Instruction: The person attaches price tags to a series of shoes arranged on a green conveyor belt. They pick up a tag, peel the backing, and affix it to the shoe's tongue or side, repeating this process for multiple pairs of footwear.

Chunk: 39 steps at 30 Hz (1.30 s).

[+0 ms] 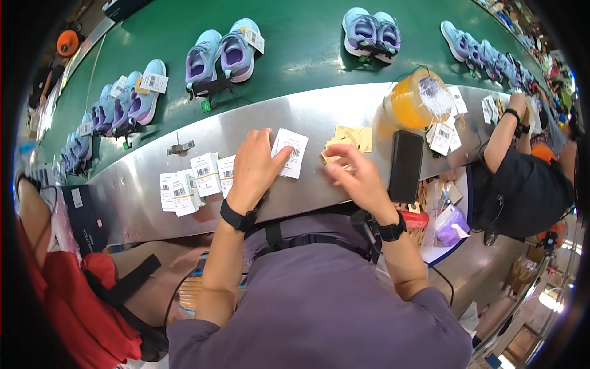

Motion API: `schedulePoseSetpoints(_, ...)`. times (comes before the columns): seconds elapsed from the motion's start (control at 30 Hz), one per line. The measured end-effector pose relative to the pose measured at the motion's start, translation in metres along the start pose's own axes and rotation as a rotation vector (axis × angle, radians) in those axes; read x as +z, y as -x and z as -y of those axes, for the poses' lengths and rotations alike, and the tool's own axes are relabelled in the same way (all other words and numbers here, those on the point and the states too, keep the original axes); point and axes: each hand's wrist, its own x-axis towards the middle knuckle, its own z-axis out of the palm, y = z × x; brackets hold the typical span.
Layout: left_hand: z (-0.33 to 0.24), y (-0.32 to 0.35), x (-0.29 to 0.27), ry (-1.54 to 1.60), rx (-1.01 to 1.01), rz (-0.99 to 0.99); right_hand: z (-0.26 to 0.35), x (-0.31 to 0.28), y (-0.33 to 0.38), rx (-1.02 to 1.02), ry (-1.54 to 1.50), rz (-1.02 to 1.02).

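My left hand [251,167] is closed at the left edge of a stack of white barcode tags [294,161], its thumb lying over the top one. Its other fingertips are partly hidden. My right hand [359,178] hovers over small yellow tags [359,138] on the metal ledge, thumb and fingers apart. Some of those yellow tags lie under its fingers. Left of my left hand sit more piles of white tags [206,173], partly covered by my wrist. Just right of my right hand lies a black phone [406,166].
Light-blue and purple sneakers [236,55] stand in pairs along the green belt [295,37] beyond the metal ledge [141,206]. A yellow roll-shaped container [405,104] is near more white tags [441,140]. A co-worker in black [522,190] works at the right; a red-clothed person [74,301] sits left.
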Motion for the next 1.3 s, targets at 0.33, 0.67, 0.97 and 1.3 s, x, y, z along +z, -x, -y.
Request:
schedulePoseSetpoints(0.33,0.000,-0.001,0.020,0.321,-0.178,0.079,-0.001,0.028,-0.001,0.231,-0.505,0.183)
schedulePoseSetpoints(0.67,-0.035,0.005,0.029,0.196,0.114,0.036,-0.027,0.023,0.002,0.148,-0.599,0.096)
schedulePoseSetpoints(0.97,-0.039,0.006,0.028,0.545,-0.123,0.352,-0.005,0.015,0.005,-0.408,0.440,-0.127)
schedulePoseSetpoints(1.3,-0.055,0.026,0.011,1.354,-0.418,0.673,0.001,0.008,0.010,-0.520,0.529,-0.065)
